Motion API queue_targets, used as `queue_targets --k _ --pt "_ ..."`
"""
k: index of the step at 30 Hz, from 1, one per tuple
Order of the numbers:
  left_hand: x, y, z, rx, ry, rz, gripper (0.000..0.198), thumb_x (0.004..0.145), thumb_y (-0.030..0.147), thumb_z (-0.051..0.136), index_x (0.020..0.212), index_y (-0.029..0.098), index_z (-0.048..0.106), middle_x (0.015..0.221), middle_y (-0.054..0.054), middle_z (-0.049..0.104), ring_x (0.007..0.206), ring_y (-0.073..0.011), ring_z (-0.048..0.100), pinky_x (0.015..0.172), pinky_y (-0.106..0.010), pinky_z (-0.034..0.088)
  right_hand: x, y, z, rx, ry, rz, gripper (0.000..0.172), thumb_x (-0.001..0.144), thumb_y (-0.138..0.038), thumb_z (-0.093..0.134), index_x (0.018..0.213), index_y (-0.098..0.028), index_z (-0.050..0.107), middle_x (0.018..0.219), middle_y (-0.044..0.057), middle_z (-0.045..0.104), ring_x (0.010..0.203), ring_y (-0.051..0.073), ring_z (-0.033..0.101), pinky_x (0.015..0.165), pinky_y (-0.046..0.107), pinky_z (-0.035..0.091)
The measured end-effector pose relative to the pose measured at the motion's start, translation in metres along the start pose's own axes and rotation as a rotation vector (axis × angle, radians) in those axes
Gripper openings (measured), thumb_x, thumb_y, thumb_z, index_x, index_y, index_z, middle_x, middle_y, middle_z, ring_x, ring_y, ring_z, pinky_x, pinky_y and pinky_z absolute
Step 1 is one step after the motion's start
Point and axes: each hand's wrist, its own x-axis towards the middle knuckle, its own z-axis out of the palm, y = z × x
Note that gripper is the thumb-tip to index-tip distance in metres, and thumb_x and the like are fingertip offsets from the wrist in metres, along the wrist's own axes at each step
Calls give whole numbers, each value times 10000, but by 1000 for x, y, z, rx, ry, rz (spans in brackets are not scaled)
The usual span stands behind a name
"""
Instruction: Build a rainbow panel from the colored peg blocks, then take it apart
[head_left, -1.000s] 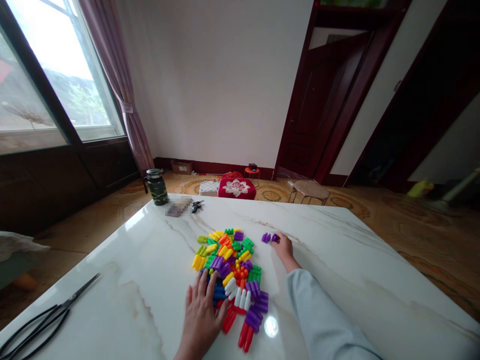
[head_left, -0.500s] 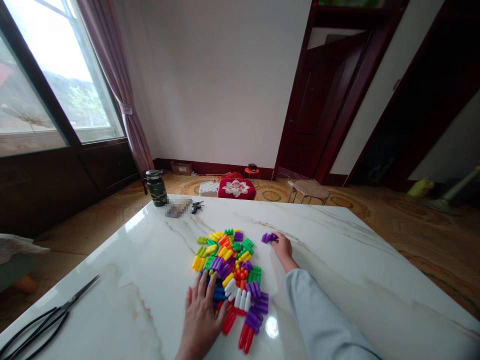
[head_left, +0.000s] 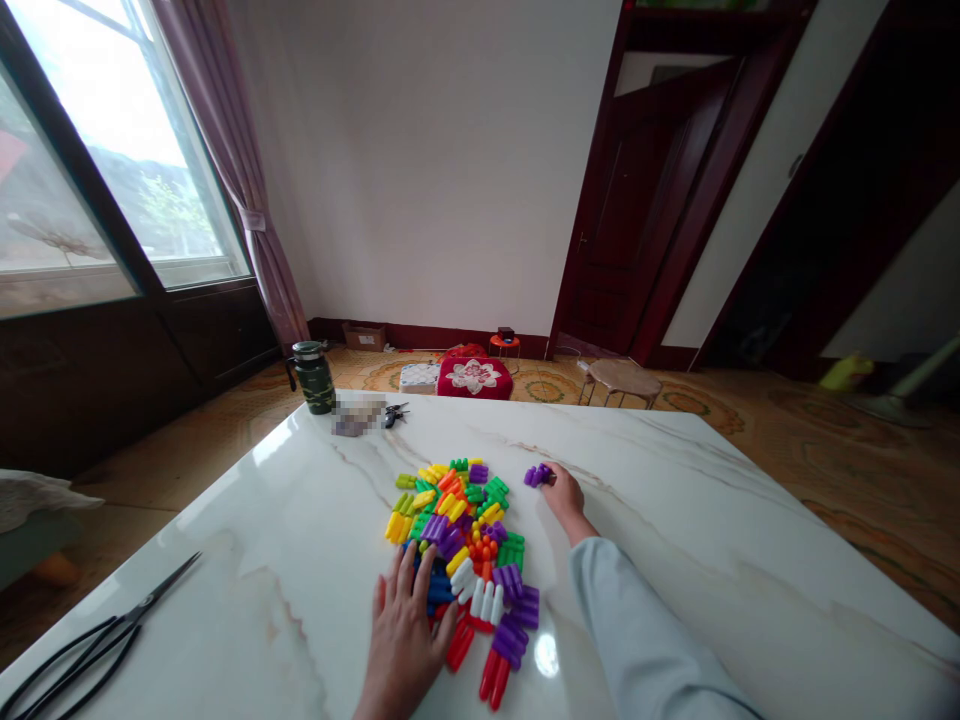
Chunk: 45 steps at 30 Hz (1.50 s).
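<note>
A loose pile of plastic bullet-shaped building blocks (head_left: 454, 508) in several colours lies on the marble-patterned table (head_left: 300, 560). My left hand (head_left: 409, 620) rests on the near left of the pile, fingers stretched over the blue blocks (head_left: 439, 588), which it partly hides. Right of the pile, my right hand (head_left: 564, 495) is closed on a purple building block (head_left: 535, 476) at the tabletop. White blocks (head_left: 487, 601), further purple blocks (head_left: 511, 640) and red blocks (head_left: 494, 678) lie at the pile's near right end.
Large black-handled scissors (head_left: 112, 640) lie at the table's left. At the far left edge stand a camouflage-patterned bottle (head_left: 313, 378), a blurred-out item (head_left: 358, 415) and small dark snips (head_left: 395, 414). Beyond the table are a round stool (head_left: 621, 378) and a red flowered seat (head_left: 474, 377).
Both hands keep nearly the same places, the right still holding the purple block. The whole view has shifted very slightly.
</note>
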Motion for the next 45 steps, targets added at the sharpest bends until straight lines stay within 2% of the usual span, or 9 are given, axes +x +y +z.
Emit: queue_targets --k 7,12,23,27,30,33,39,42,45 --pt "1 1 -1 -13 -17 -22 615 852 420 519 1428 239 401 1498 -109 390 1412 -276 290 1132 -518 240 -2 -4 -2 8 6 -21 438 662 -148 577 1067 -271 686 1034 19 691 840 174 635 693 247 461" --pt "0 1 -1 -12 -10 -16 600 858 418 507 1422 240 408 1498 -107 389 1410 -272 296 1134 -519 239 -1 -4 -2 5 -12 -13 386 668 -143 561 1010 -254 701 1023 25 686 813 172 636 680 251 457" --pt "0 1 -1 10 -8 -2 606 863 415 500 1430 231 391 1513 -110 365 1422 -272 272 1132 -521 244 1 -2 -1 -6 -21 3 414 660 -186 581 1060 -239 676 1046 35 685 866 192 638 720 268 462" --pt "0 0 0 13 -3 -4 618 858 409 507 1437 238 378 1513 -105 366 1425 -274 262 1133 -520 241 2 1 -1 1 -26 -6 370 695 -170 556 1039 -221 682 1008 35 694 853 178 640 743 262 466" --pt "-1 0 1 17 0 -3 619 862 416 503 1440 234 374 1513 -107 364 1423 -272 267 1135 -520 237 3 4 -3 -1 -34 -7 274 723 -179 547 953 -191 695 926 40 705 841 179 640 745 261 462" --pt "-1 -1 1 22 3 5 620 864 406 503 1442 227 369 1517 -108 357 1422 -275 265 1135 -523 233 1 5 -5 -7 -39 9 187 732 -203 560 863 -181 691 856 38 709 793 181 641 710 262 456" --pt "-1 0 0 22 14 9 606 862 385 501 1436 233 381 1499 -112 384 1409 -280 293 1122 -524 254 -6 4 -9 -31 -47 45 143 734 -247 586 835 -205 679 834 25 714 773 186 643 655 261 433" --pt "0 1 -1 23 15 16 599 865 383 492 1433 229 383 1501 -113 381 1409 -278 293 1120 -524 257 -7 2 -10 -52 -45 62 161 731 -237 590 864 -206 675 854 27 716 787 187 642 643 257 422" --pt "0 2 -2 24 17 13 593 863 382 492 1426 226 394 1496 -116 388 1406 -278 300 1118 -523 261 -7 -1 -11 -74 -42 71 296 736 -223 591 1026 -210 649 875 21 716 818 185 642 645 250 415"
